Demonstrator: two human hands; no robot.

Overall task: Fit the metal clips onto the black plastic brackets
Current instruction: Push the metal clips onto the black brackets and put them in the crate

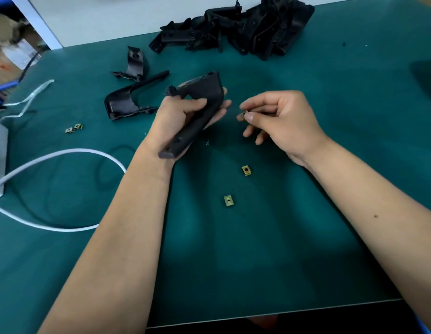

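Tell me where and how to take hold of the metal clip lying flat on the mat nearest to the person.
Pinch the nearest clip by its two long side edges, coming straight down from above. It lies flat on the green mat with its holed face up, so only the thin edges offer a hold. Nothing crowds it; the next clip lies apart.

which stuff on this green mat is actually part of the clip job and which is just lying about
Part of the job:
- bracket gripped in the left hand
- clip pinched in the right hand
- two loose clips between the forearms
- pair of clips at left
- bracket pile
- two brackets lying apart from it

Lying about:
- white cable
- clear strap
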